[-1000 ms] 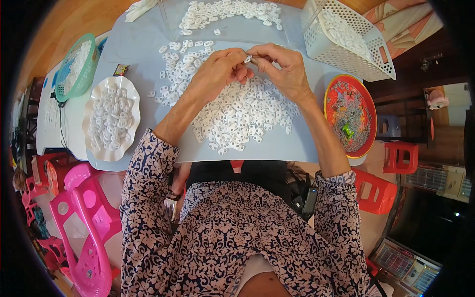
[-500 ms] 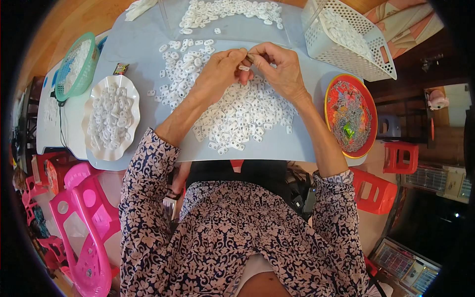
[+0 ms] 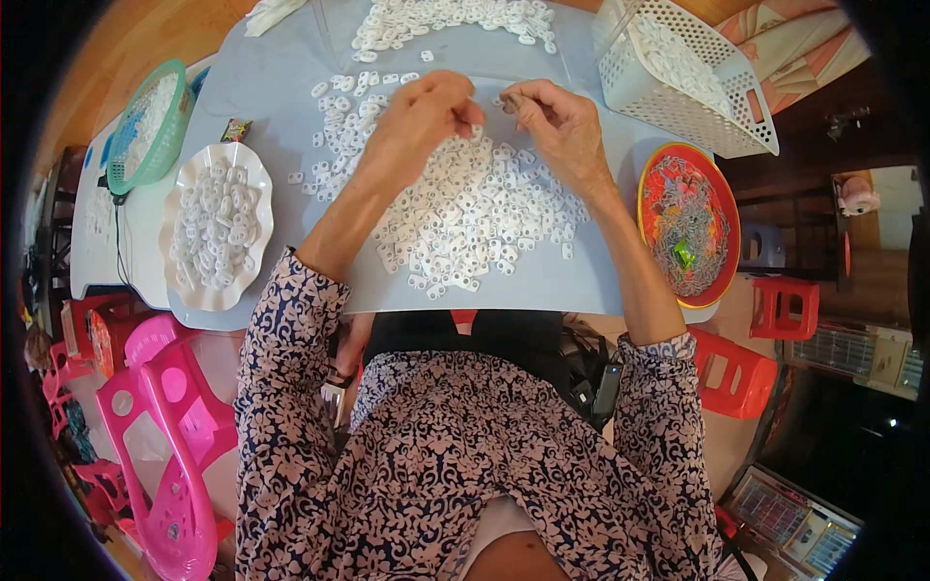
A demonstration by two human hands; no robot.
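Note:
Above a spread of small white two-holed plastic pieces (image 3: pixel 465 223) on the grey-blue table, my left hand (image 3: pixel 417 126) is closed, slightly blurred. A white piece (image 3: pixel 477 131) shows at its fingertips. To its right, the fingers of my right hand (image 3: pixel 562 131) are pinched together. At their tips is a small dark object (image 3: pixel 508 103), too small to name. A gap separates the two hands. Near my right forearm lies a red, yellow-rimmed tray (image 3: pixel 728 208) of thin grey metal parts.
A scalloped white dish (image 3: pixel 172 247) full of white pieces stands at left, beside a small packet (image 3: pixel 235 130). Green basket (image 3: pixel 184 111) is far left; perforated white basket (image 3: pixel 678 121) is far right. More white pieces (image 3: pixel 446 24) lie at the back. Pink chair (image 3: pixel 179 474) and red stools (image 3: pixel 731 373) flank the table.
My hands, together half a second ago, have come apart. The left has shifted left and the right slightly right, with the dark object at its fingertips.

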